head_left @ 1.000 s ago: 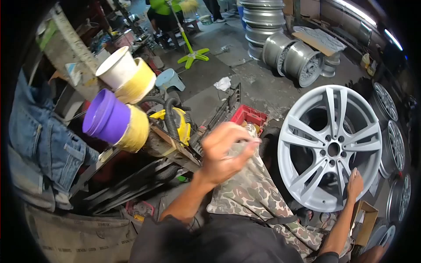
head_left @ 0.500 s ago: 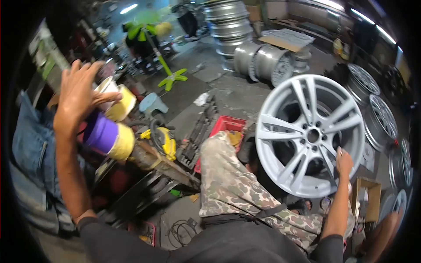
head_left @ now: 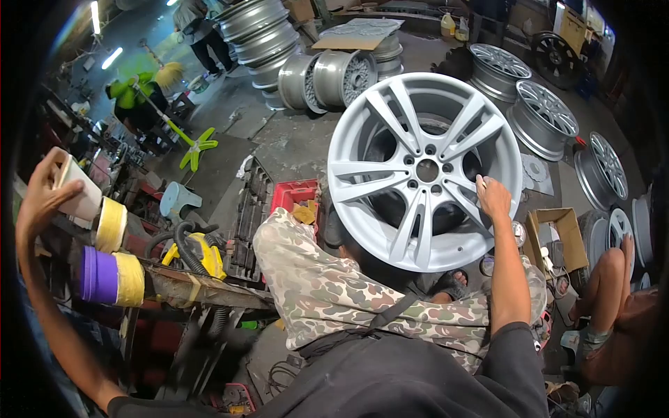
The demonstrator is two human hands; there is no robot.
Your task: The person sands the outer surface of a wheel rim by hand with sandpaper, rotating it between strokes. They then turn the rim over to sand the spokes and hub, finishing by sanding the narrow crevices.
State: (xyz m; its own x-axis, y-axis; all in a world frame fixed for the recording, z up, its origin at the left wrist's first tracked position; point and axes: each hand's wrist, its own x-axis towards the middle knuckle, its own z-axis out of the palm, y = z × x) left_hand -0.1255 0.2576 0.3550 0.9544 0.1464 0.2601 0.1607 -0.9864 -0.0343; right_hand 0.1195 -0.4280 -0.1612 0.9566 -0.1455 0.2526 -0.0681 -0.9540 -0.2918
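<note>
My left hand (head_left: 43, 191) is closed round a white container (head_left: 82, 194), which is tilted, at the far left. Just below it are a roll of yellow tape (head_left: 111, 224) and a purple tub (head_left: 100, 274) with a yellow band (head_left: 129, 280). A large silver-grey wheel rim (head_left: 355, 183) with double spokes stands tilted in front of my legs. My right hand (head_left: 494, 200) is closed at the rim's right side, over a lower-right spoke. Whatever its fingers pinch is too small to name.
Stacked rims (head_left: 258, 43) stand at the back, and more rims (head_left: 547, 115) lie along the right. A cardboard box (head_left: 573, 240) and another person's bent leg (head_left: 608, 285) are at the right. A red crate (head_left: 293, 195) and a yellow-black machine (head_left: 203, 252) sit left of my knee.
My left hand, fingers spread by the white container before, has closed round it. The view has swung, so the scene sits further left. My right hand stays at the rim.
</note>
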